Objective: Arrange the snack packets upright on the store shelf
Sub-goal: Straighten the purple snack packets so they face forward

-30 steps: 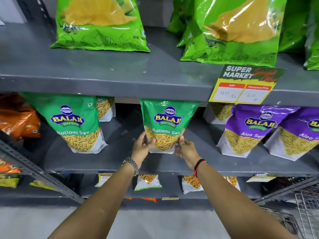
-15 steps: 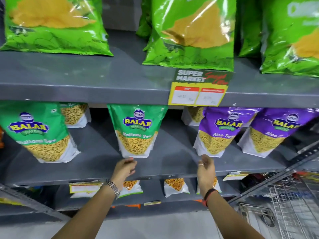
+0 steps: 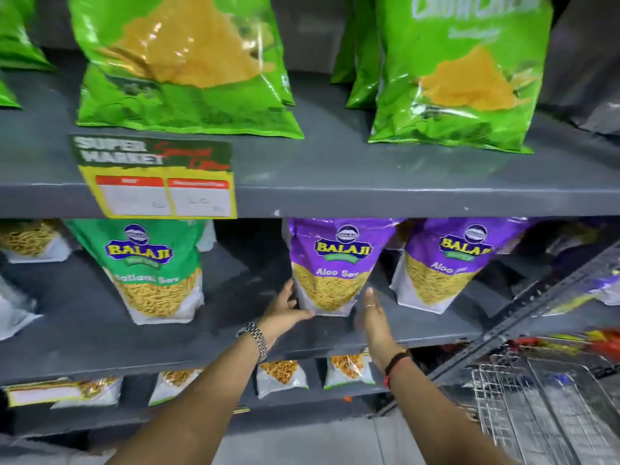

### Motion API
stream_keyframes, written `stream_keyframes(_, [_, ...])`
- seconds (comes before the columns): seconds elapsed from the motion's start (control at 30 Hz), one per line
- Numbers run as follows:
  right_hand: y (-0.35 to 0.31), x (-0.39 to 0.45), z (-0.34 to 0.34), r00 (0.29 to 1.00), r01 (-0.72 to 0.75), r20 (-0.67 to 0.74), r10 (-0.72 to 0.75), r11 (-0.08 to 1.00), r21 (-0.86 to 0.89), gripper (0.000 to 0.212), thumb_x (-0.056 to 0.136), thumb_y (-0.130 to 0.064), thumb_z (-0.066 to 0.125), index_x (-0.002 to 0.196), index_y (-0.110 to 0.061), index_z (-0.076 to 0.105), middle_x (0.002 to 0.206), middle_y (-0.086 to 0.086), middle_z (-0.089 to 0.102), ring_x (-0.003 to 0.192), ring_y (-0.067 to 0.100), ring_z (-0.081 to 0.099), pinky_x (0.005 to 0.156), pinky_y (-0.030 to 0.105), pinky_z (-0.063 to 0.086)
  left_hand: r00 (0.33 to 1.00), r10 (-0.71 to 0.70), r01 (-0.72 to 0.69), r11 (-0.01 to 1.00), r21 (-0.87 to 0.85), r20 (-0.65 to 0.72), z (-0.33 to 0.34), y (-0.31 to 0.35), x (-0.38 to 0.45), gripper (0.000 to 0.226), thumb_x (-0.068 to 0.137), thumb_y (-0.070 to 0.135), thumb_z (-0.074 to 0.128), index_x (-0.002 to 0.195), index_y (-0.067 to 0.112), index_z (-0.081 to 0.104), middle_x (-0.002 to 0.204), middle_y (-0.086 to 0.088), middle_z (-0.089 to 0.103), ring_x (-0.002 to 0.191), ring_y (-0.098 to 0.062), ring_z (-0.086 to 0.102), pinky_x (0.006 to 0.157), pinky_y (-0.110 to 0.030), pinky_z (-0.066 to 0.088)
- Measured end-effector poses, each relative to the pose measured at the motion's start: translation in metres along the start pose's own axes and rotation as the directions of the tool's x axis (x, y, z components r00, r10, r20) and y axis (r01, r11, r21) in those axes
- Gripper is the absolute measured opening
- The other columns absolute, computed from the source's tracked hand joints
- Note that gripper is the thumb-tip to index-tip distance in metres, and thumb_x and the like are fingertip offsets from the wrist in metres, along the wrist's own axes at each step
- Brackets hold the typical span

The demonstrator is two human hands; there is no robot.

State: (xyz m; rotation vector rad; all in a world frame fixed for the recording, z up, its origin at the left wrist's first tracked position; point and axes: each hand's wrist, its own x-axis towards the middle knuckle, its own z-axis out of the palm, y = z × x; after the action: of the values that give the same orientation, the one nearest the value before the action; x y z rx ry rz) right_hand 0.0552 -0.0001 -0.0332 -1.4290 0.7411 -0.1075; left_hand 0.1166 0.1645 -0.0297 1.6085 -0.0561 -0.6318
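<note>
A purple Aloo Sev packet (image 3: 335, 263) stands upright on the grey middle shelf (image 3: 235, 330). My left hand (image 3: 287, 308) touches its lower left corner with fingers spread. My right hand (image 3: 372, 313) is flat and open just off its lower right edge; contact there is unclear. A green Ratlami Sev packet (image 3: 151, 270) stands upright to the left, apart from both hands. A second purple Aloo Sev packet (image 3: 443, 263) stands to the right.
Large green chip bags (image 3: 181, 62) stand on the upper shelf, above a yellow price tag (image 3: 154, 182). Small packets (image 3: 281, 377) stand on the lower shelf. A wire cart (image 3: 536, 414) is at lower right, beside a slanted shelf rail (image 3: 536, 303).
Both hands let go of the green Ratlami Sev packet and moved right to the purple Aloo Sev packet. The view shifted right with them.
</note>
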Motion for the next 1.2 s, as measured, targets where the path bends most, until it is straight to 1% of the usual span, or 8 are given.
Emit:
stream_keyframes(0.13, [0.004,0.004,-0.003,0.992,-0.028,0.12,0.027,1.0,0.006,0.055,0.083,-0.068,0.036,0.093,-0.022,0.065,0.12,0.016,0.067,0.113,0.031,0.061,0.098,0.046,0.046,0.996,0.017,-0.017,1.0,-0.006,-0.09,0.012,-0.009,-0.001,0.076,0.075,-0.005,0.068,0.14,0.015,0.032,0.113,0.01,0.055,0.101,-0.008,0.052,0.077,-0.011,0.046])
stream_keyframes(0.23, [0.006,0.015,-0.006,0.984,-0.021,0.175,0.021,1.0,0.001,0.041,0.094,-0.054,0.029,0.102,-0.031,0.062,0.137,0.007,0.057,0.127,0.027,0.052,0.112,0.045,0.036,0.99,0.059,-0.06,0.998,-0.004,-0.131,0.017,-0.012,-0.002,0.065,0.075,-0.006,0.067,0.132,0.009,0.04,0.108,0.005,0.059,0.111,-0.019,0.054,0.077,-0.009,0.049])
stream_keyframes(0.43, [-0.01,0.029,-0.003,0.969,-0.023,0.245,0.019,1.0,0.013,0.049,0.098,-0.046,0.024,0.132,-0.023,0.05,0.141,0.006,0.053,0.131,0.023,0.048,0.116,0.043,0.031,0.971,0.093,-0.118,0.988,-0.102,-0.222,0.03,-0.005,-0.001,0.067,0.076,-0.01,0.064,0.136,0.006,0.038,0.137,-0.018,0.051,0.126,-0.033,0.05,0.11,-0.045,0.038])
stream_keyframes(0.77, [-0.005,0.022,-0.03,0.915,-0.077,0.396,0.075,0.997,-0.011,0.056,0.098,-0.048,0.022,0.139,-0.017,0.042,0.146,0.009,0.046,0.137,0.025,0.041,0.116,0.036,0.03,0.948,0.114,-0.165,0.975,-0.15,-0.297,0.05,-0.012,-0.009,0.077,0.081,-0.018,0.049,0.145,0.019,0.027,0.138,0.006,0.045,0.127,-0.011,0.044,0.104,-0.03,0.039])
stream_keyframes(0.93, [0.006,0.026,-0.064,0.987,-0.019,0.159,0.014,0.999,0.031,0.041,0.098,-0.039,0.036,0.127,-0.013,0.049,0.139,0.018,0.051,0.13,0.033,0.047,0.113,0.047,0.034,0.856,0.054,-0.152,0.977,-0.149,-0.515,0.069,-0.014,-0.016,0.058,0.085,-0.012,0.049,0.138,0.011,0.04,0.125,0.007,0.049,0.115,-0.012,0.048,0.096,-0.028,0.041])
stream_keyframes(1.03, [0.019,0.033,-0.104,0.992,0.098,-0.094,-0.089,0.99,0.103,0.021,0.098,-0.021,0.041,0.113,-0.013,0.053,0.111,0.008,0.056,0.11,0.027,0.055,0.108,0.051,0.04,0.778,0.012,-0.177,0.964,-0.2,-0.629,0.096,-0.019,-0.021,0.027,0.085,-0.015,0.045,0.103,0.001,0.056,0.106,-0.009,0.057,0.091,-0.02,0.054,0.075,-0.025,0.049])
stream_keyframes(1.1, [0.019,0.04,-0.134,0.955,0.133,-0.276,-0.112,0.989,0.059,0.009,0.095,-0.015,0.043,0.101,-0.012,0.05,0.103,0.01,0.054,0.1,0.029,0.054,0.099,0.05,0.043,0.85,-0.025,-0.138,0.954,-0.267,-0.527,0.119,-0.017,-0.018,0.027,0.083,-0.018,0.045,0.086,0.005,0.058,0.093,-0.01,0.059,0.08,-0.018,0.055,0.062,-0.017,0.051])
stream_keyframes(1.2, [0.005,0.058,-0.17,0.894,0.148,-0.435,-0.107,0.987,0.061,0.018,0.095,-0.016,0.044,0.105,-0.004,0.052,0.105,0.01,0.051,0.099,0.026,0.05,0.092,0.04,0.041,0.96,-0.056,-0.01,0.973,-0.232,-0.275,0.155,-0.006,0.001,0.03,0.086,-0.01,0.048,0.113,0.001,0.057,0.104,-0.011,0.06,0.093,-0.02,0.057,0.074,-0.021,0.05])
